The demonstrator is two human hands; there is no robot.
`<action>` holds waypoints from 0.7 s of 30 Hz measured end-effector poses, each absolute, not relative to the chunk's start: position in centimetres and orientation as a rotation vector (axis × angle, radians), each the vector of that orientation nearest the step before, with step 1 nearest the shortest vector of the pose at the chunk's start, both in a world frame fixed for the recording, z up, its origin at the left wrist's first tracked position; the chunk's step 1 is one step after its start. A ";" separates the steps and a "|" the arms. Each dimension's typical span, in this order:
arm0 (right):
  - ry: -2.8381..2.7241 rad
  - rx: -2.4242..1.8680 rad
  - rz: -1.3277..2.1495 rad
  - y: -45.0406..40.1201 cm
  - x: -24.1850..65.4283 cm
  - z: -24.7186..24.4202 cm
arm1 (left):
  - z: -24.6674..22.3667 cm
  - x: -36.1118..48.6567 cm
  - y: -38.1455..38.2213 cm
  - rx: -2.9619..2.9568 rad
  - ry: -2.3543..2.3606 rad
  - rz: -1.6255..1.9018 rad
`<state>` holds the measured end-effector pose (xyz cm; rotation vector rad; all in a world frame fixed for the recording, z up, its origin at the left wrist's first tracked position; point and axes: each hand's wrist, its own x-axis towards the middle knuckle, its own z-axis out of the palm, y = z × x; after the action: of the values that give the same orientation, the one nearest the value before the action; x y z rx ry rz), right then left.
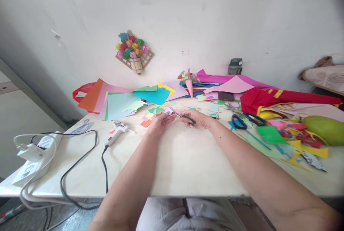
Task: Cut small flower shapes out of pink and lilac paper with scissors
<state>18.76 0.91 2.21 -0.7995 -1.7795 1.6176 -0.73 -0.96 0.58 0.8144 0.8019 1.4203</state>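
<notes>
Near the middle of the table, my right hand (197, 119) is closed round the dark handles of small scissors (188, 118), whose blades point up and left. Just left of it, my left hand (162, 121) is closed on a small piece of light purple paper (168, 110), which lies by the blades. Small paper scraps (156, 110) in green, orange and pink lie behind and beside my left hand. The paper is partly hidden by my fingers.
A white glue gun (116, 134) and its cable lie left, near a power strip (34, 163). Coloured sheets (120, 102) line the back. Larger blue-handled scissors (248, 119), scraps, a green fruit (324, 130) and red cloth (268, 98) are right. A bottle (235, 66) stands behind.
</notes>
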 end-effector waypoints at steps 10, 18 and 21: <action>-1.899 -0.882 1.495 0.6 19.1 2.7 | 1.0 -0.6 -1.3 0.869 0.860 1.372; -1.889 -0.858 1.509 0.7 19.1 2.6 | 1.1 -0.5 -1.4 0.889 0.868 1.375; -1.875 -0.844 1.529 1.0 19.1 2.2 | 1.0 -0.5 -1.3 0.894 0.876 1.374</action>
<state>19.13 0.97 2.25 -0.8442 -1.8755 1.5292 -0.53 -1.29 1.01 0.8942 0.8759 1.3745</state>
